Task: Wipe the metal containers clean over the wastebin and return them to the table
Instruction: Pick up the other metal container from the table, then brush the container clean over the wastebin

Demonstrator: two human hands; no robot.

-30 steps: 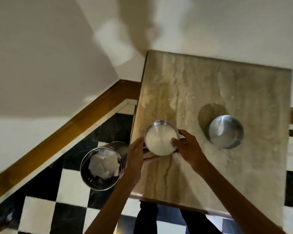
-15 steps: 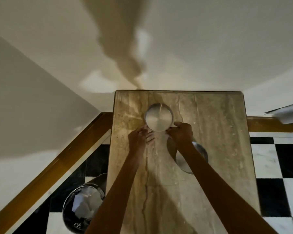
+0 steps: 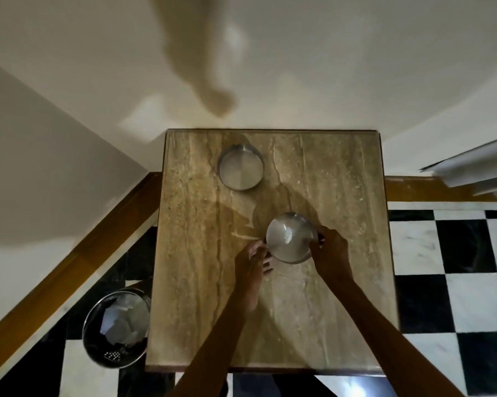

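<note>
Gripping the near container (image 3: 291,237) on the table (image 3: 341,325): right hand (image 3: 329,249) pinches its right rim, left hand (image 3: 251,263) touches its left edge, fingers loose. Two-sided so it lifts level toward the wastebin (image 3: 117,329). Far container (image 3: 240,167) sits untouched.

Two metal containers on the table (image 3: 201,282): far one (image 3: 240,171), near one (image 3: 291,237). One wastebin (image 3: 116,328) on the floor beside the table. Two hands in view: left hand (image 3: 251,269), right hand (image 3: 330,252). One table. One white smear inside the near container.
</note>
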